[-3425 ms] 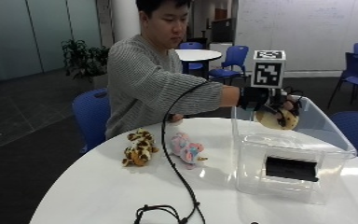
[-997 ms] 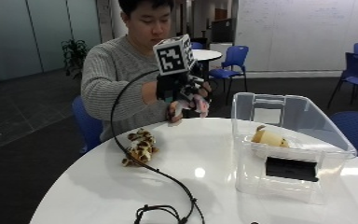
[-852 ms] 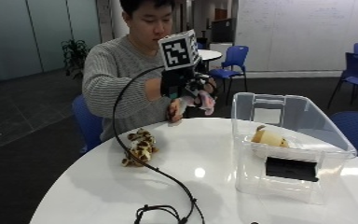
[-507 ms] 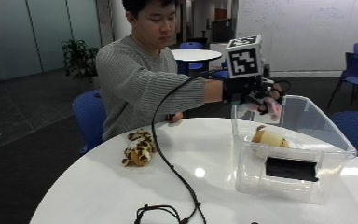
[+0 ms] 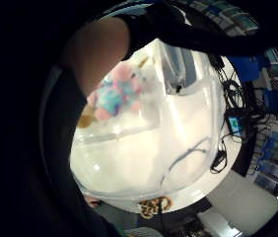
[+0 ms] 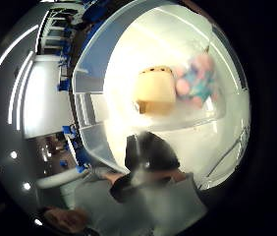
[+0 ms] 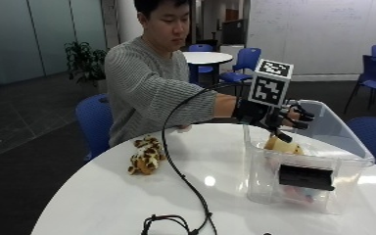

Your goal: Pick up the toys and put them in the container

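the fingers (image 7: 297, 117) of the gloved right hand (image 7: 274, 116) are spread apart and hold nothing; the hand hangs over the open top of the clear plastic container (image 7: 344, 152), above its near end. under the hand, inside the container, a pink and blue soft toy (image 5: 117, 94) shows in the little finger side palm view, close to the palm and apart from the fingers; the thumb side palm view shows it too, blurred, beside a tan soft toy (image 6: 155, 88) that lies on the container floor. from the outside view the tan toy (image 7: 280, 145) shows through the container wall just under the hand, and a bit of pink shows low behind the container's front wall. a black label (image 7: 305, 177) sits on the container's front face.

the container stands on the round white desk (image 7: 109, 196), on the person's right. well apart from it, at the desk's edge in front of the person, lies a spotted leopard toy (image 7: 146, 154), untouched. a black cable (image 7: 181, 181) runs from the gloved arm down across the desk and ends in a coil near the desk's front edge. the person's bare hand shows only as a small part at the desk's edge, behind the gloved arm.
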A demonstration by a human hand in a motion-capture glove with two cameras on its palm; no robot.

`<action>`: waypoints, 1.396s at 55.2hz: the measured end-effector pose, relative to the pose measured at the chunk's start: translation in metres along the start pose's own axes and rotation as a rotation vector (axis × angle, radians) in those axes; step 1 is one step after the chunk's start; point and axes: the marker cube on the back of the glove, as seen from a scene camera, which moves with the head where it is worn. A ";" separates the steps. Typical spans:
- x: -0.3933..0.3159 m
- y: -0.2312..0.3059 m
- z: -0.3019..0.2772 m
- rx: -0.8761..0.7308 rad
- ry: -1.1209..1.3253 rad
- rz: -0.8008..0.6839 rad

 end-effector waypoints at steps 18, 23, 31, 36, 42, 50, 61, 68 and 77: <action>-0.010 0.055 0.000 0.038 0.042 -0.119; 0.001 0.100 -0.001 0.067 0.055 -0.158; 0.046 0.206 0.000 0.129 0.058 -0.168; 0.093 0.266 0.004 0.172 0.058 -0.062; 0.123 0.316 0.017 0.172 0.020 0.023; 0.130 0.343 0.045 0.142 0.007 0.019; 0.109 0.367 0.115 0.078 -0.021 -0.023; 0.102 0.381 0.167 0.020 -0.008 0.009; 0.104 0.382 0.202 -0.023 0.118 0.084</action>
